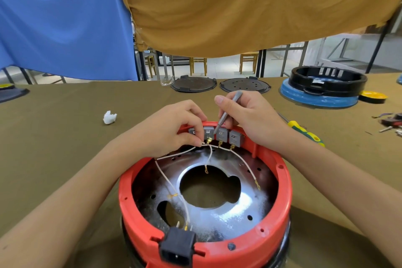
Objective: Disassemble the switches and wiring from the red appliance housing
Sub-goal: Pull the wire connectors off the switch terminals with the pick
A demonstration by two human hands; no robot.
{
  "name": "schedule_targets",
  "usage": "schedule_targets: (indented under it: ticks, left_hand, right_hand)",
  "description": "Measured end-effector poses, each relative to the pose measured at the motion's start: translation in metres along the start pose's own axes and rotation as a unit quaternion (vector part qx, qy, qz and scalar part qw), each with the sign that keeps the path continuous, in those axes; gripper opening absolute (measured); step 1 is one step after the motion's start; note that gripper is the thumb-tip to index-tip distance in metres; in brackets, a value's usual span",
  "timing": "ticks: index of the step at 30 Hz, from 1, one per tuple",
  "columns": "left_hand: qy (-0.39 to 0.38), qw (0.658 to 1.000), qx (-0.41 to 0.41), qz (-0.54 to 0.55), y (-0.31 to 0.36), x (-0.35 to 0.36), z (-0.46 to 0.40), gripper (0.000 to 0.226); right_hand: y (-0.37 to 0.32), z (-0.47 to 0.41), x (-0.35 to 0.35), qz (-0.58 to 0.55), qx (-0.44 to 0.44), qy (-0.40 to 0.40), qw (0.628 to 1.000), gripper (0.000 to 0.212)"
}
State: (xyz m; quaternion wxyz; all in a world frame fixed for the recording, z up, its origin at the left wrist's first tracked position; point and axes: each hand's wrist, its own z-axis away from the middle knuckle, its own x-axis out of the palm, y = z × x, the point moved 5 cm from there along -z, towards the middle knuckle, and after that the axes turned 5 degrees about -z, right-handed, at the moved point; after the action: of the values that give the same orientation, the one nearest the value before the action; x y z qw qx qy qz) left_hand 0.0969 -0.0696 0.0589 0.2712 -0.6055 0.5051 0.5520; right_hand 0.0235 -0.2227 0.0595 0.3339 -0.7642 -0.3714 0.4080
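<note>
Head view: at the far rim of the red housing (204, 243), 4 grey switches (221, 134) are probed with tweezers (228, 113) pinched in the right hand (250, 119) while a white wire (185, 152) is pinched by the left hand (174, 128); a slipped tip could snap a terminal.

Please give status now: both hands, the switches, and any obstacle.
Left hand pinches white wire at the grey switches. Right hand holds grey tool, tip between two switches. Switches sit in red housing. No obstacle seen.
</note>
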Motion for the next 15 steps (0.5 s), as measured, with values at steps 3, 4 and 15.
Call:
schedule_targets:
  ticks: [3,4,15]
  left_hand:
    - [-0.001,1.0,-0.002,-0.006,-0.0013,0.0006,-0.0004,0.006]
    - [-0.001,1.0,-0.001,-0.008,-0.0014,0.0008,-0.0005,0.007]
    - [-0.001,1.0,0.006,-0.008,-0.0006,0.0007,-0.0005,0.005]
  right_hand:
    - [-0.0017,0.0008,0.0027,0.007,0.002,-0.026,1.0,0.039]
    - [-0.0017,0.0009,0.0033,0.0,0.003,-0.032,0.999,0.039]
    - [-0.0042,0.0011,-0.0006,0.02,-0.03,0.009,0.999,0.037]
